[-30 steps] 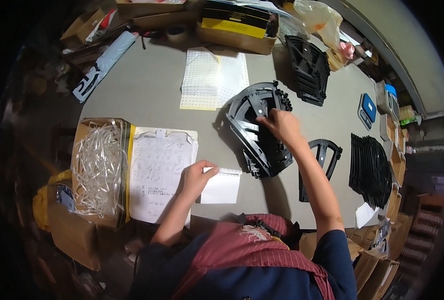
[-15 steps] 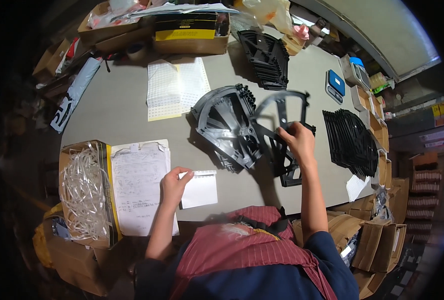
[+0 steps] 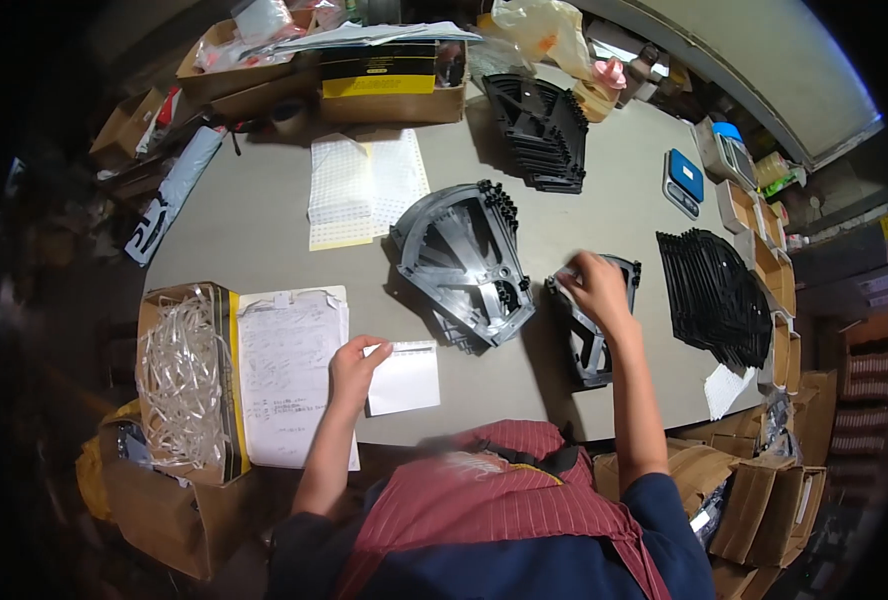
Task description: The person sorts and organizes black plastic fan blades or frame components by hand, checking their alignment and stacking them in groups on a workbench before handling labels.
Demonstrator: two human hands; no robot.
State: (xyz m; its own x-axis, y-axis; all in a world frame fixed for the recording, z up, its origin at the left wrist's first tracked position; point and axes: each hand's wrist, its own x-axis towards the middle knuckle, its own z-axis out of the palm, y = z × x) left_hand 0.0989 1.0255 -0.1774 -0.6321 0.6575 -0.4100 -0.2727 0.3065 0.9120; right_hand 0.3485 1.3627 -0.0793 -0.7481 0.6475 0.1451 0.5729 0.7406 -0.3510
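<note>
My left hand is closed, with thumb and forefinger pinching near the top left corner of a small white sheet at the table's front edge. Over a black fan-shaped plastic frame hovers or rests my right hand. Its fingers are curled together, with something small and pale at their tips; whether they touch the frame is hidden. Left of that frame lies a stack of similar, shinier fan-shaped frames, set a little askew on one another.
More black frames are stacked at the back and at the right. Printed label sheets, a clipboard with written paper, a box of clear strips and a blue-topped scale surround the work area.
The frame my right hand held up on a tilt is no longer raised. That hand has come down slightly over the right-hand frame. My left hand stays at the white sheet; the view shifted slightly.
</note>
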